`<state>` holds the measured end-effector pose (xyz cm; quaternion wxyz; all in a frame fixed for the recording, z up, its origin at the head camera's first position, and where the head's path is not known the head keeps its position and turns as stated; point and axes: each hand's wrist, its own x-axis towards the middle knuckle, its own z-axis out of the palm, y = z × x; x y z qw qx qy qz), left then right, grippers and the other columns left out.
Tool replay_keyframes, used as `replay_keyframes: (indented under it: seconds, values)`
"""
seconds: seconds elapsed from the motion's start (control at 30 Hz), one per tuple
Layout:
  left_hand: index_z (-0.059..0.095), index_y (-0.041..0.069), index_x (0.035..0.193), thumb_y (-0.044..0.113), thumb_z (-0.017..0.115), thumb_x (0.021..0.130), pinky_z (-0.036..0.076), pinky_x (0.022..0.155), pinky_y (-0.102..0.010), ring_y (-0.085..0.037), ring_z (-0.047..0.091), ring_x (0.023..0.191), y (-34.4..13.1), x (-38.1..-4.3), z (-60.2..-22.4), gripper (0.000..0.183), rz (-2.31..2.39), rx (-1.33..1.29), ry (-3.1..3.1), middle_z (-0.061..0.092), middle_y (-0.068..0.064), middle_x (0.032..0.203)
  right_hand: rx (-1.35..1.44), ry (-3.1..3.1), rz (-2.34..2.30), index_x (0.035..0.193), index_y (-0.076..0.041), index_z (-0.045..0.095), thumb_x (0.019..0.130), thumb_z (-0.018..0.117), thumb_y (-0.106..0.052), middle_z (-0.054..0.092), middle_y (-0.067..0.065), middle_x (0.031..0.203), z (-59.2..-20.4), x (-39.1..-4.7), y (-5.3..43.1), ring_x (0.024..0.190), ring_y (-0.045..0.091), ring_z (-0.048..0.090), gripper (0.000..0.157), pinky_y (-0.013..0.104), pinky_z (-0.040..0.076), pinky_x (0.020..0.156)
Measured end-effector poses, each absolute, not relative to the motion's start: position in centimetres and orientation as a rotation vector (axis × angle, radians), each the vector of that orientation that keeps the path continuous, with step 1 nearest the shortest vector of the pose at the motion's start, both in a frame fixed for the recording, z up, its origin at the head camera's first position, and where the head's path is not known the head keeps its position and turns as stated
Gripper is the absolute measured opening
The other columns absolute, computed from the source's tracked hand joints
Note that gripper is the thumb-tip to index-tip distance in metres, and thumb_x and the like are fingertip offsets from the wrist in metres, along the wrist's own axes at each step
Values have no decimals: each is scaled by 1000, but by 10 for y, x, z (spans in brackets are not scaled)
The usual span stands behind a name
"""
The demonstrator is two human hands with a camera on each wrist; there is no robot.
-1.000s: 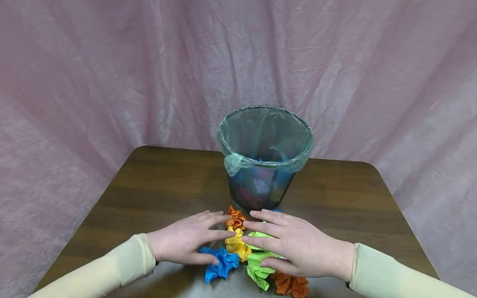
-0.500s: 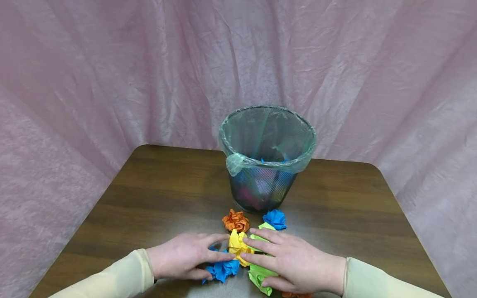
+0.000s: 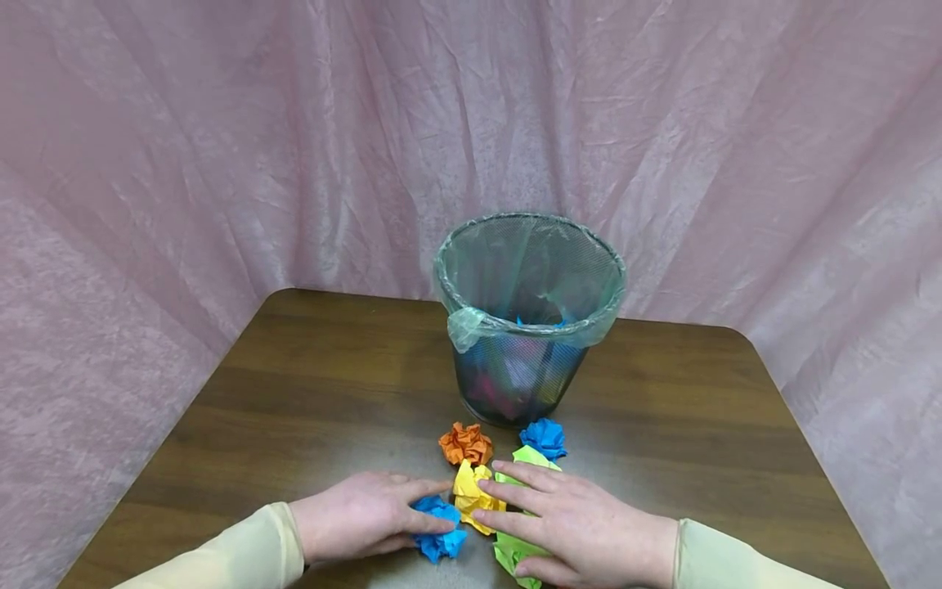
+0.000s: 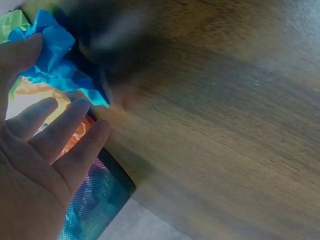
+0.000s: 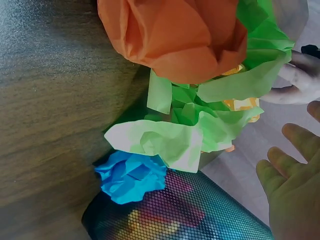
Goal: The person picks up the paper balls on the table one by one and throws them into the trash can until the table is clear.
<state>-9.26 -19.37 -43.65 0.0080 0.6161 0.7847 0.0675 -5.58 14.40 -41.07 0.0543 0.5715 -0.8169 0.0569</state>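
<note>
Crumpled paper balls lie in a cluster on the wooden table. My left hand (image 3: 368, 519) is beside a blue paper ball (image 3: 440, 546), its fingers reaching over the top; in the left wrist view the thumb (image 4: 24, 52) touches this blue paper. A yellow paper ball (image 3: 471, 495) sits between the hands. My right hand (image 3: 589, 528) is spread, palm down, over green crumpled paper (image 3: 509, 552), fingertips overlapping the yellow ball's edge. An orange paper ball (image 5: 175, 37), mostly hidden by that hand in the head view, looms large in the right wrist view.
Behind the cluster stands a black mesh wastebasket (image 3: 515, 372) with a translucent green liner (image 3: 465, 327) and coloured paper inside. Near its base lie another orange ball (image 3: 466, 444) and another blue ball (image 3: 543, 439). A pink curtain (image 3: 368, 147) hangs behind the table (image 3: 309, 368).
Both hands have drawn back towards me and lower, uncovering the far orange and blue balls. The left fingers now reach further over the near blue ball.
</note>
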Motion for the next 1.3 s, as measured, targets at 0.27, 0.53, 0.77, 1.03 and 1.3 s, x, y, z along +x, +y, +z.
replay_keyframes:
  seconds: [0.27, 0.53, 0.77, 1.03, 1.3]
  values:
    - [61, 33, 144, 26, 77, 94, 56, 92, -34, -17, 61, 124, -197, -95, -438, 53, 205, 1866, 2502, 58, -5, 145, 1745, -2480, 186, 162, -25, 34, 104, 54, -53, 37, 3, 162, -416, -56, 142, 152, 27, 27, 68, 43, 38, 114]
    - [68, 33, 137, 18, 80, 91, 59, 81, -32, -18, 65, 114, -203, -101, -441, 50, 141, 1816, 2595, 63, -5, 138, 1727, -2483, 197, 161, -25, 35, 102, 58, -52, 39, 3, 161, -421, -58, 138, 151, 29, 30, 69, 45, 37, 115]
    - [68, 29, 135, 8, 76, 92, 60, 79, -35, -21, 65, 114, -212, -108, -441, 48, 31, 1747, 2713, 62, -4, 137, 1722, -2496, 204, 160, -24, 37, 103, 57, -52, 38, 4, 162, -422, -60, 136, 151, 29, 28, 67, 45, 39, 114]
    - [55, 29, 148, 5, 76, 87, 59, 85, -40, -29, 56, 131, -211, -101, -431, 69, 122, 1630, 2679, 43, -11, 158, 1714, -2497, 200, 162, -25, 34, 103, 56, -52, 38, 4, 162, -421, -60, 135, 152, 29, 28, 69, 47, 40, 113]
    - [55, 33, 149, 31, 76, 95, 56, 93, -46, -45, 51, 134, -203, -92, -432, 58, 137, 1630, 2606, 39, -14, 161, 1694, -2471, 169, 161, -26, 35, 100, 61, -52, 38, 4, 162, -421, -60, 134, 150, 31, 31, 72, 49, 40, 113]
